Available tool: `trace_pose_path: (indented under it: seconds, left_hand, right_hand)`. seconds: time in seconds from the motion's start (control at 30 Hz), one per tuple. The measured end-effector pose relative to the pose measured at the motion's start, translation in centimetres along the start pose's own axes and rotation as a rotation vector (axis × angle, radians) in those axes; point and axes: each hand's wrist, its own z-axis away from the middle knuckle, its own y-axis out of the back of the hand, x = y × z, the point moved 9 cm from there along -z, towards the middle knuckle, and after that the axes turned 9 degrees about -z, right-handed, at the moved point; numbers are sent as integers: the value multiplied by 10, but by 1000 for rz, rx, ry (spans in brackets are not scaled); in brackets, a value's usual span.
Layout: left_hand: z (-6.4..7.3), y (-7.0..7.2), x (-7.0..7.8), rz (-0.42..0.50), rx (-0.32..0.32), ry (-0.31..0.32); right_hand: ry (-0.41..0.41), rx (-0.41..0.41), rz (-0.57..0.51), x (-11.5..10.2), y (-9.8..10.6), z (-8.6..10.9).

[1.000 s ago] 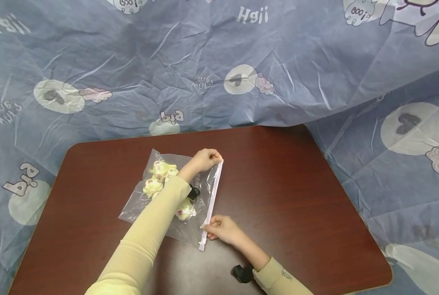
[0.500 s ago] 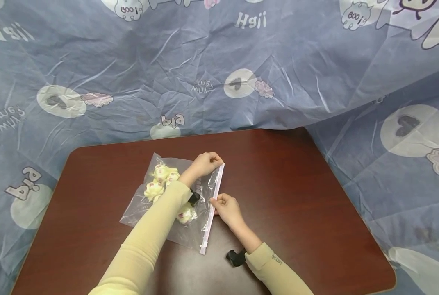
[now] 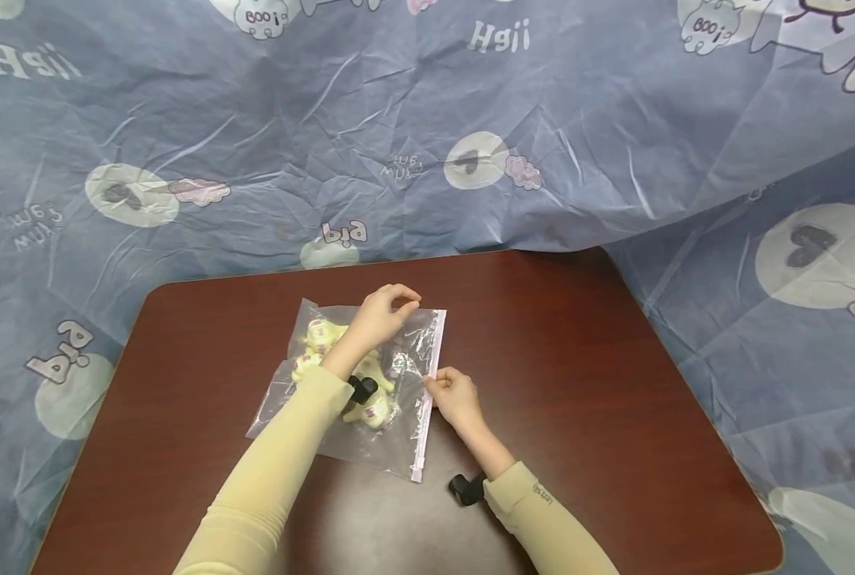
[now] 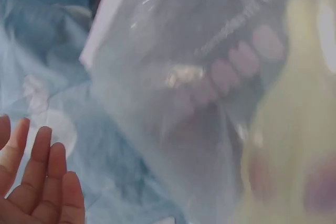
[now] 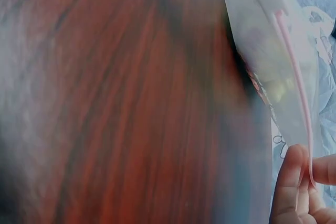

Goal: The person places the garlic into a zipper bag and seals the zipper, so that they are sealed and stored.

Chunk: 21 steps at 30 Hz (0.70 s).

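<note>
A clear zip bag (image 3: pixel 398 443) lies on the table, its pale pink zip strip (image 3: pixel 437 335) on the right side. A small slider (image 3: pixel 417 463) sits at the strip's near end. Inside are several pale yellow figures (image 3: pixel 378 409) with pinkish markings, partly hidden by the left arm. My right hand (image 3: pixel 456 398) pinches the strip about midway, thumb and finger on either side of it in the right wrist view. Over the bag's far edge is my left hand (image 3: pixel 384 313); in the left wrist view, its fingers (image 4: pixel 41 156) are extended, apart from the bag.
The dark red-brown table (image 3: pixel 578 383) has rounded corners. A blue printed cloth (image 3: pixel 290 144) hangs behind it and along the right side. Black wrist cameras sit on the left wrist (image 3: pixel 362 389) and right wrist (image 3: pixel 466 489).
My right hand has moved up the strip from near the slider to its middle. My left hand has let go of the strip's far end and shifted left.
</note>
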Motion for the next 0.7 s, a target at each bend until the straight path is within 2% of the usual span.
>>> trace_pose_path:
  seconds: [0.1, 0.17, 0.27, 0.37, 0.53, 0.7]
  left_hand:
    - [10, 17, -9, 6, 14, 18]
    - [16, 27, -21, -3, 35, 43]
    - [29, 41, -46, -18, 59, 94]
    - [47, 50, -76, -21, 55, 177]
    - [80, 55, -124, -35, 34, 332]
    - [99, 47, -155, -36, 2, 416]
  right_hand:
    - [1, 12, 39, 0, 2, -4]
    - [4, 20, 60, 0, 4, -8]
    - [12, 34, 91, -1, 6, -13]
    - [14, 43, 122, -1, 9, -18]
    - [-6, 55, 157, 1, 21, -29]
    - [-27, 65, 175, 3, 32, -41]
